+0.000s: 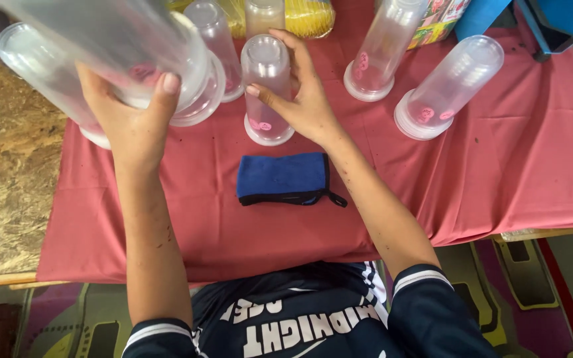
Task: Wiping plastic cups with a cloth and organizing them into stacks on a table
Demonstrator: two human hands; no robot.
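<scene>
Clear plastic cup (pixel 267 89) — upturned, pink-stickered

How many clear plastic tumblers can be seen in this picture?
7: one held by the left hand, one under the right hand, one far left, two behind, two on the right. Others may be hidden.

Your left hand (pixel 134 119) is raised in the upper left of the frame, palm away from you, thumb up on the right side and fingers curled in a grasp. Your left forearm rises nearly straight from the lower left. Your right hand (pixel 300 93) sits at upper centre, fingers arched and thumb pointing left in a grip; its forearm slants up from the lower right.
</scene>
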